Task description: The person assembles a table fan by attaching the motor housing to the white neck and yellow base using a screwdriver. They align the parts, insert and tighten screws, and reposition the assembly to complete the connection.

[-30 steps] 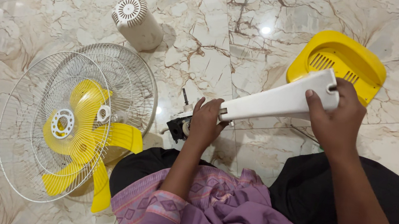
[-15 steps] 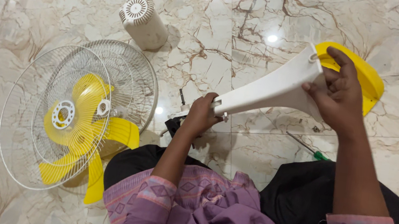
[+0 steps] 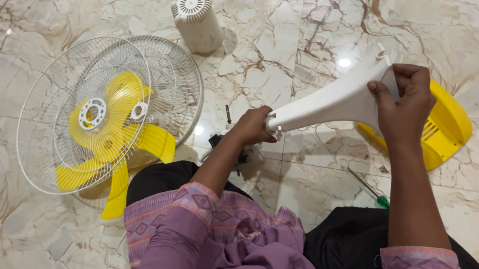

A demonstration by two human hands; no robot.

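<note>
A white tapered fan stand piece [image 3: 333,100] hangs above the marble floor between both hands. My right hand [image 3: 405,104] grips its wide upper end. My left hand [image 3: 253,127] closes around the narrow end, where a black and white motor part [image 3: 217,141] pokes out on the hand's left, mostly hidden. A yellow vented fan base cover [image 3: 444,127] lies on the floor behind my right hand, partly hidden by it and by the stand piece.
Two white wire fan guards [image 3: 98,106] lie at left with a yellow fan blade [image 3: 127,144] under them. A white cylindrical motor housing [image 3: 197,21] lies behind them. A green-handled screwdriver [image 3: 375,192] rests by my right forearm. My lap fills the bottom.
The view has shifted, so everything sits further right. My right hand has changed its hold on the wide end, fingers now curled over its edge. The stand piece stays tilted up.
</note>
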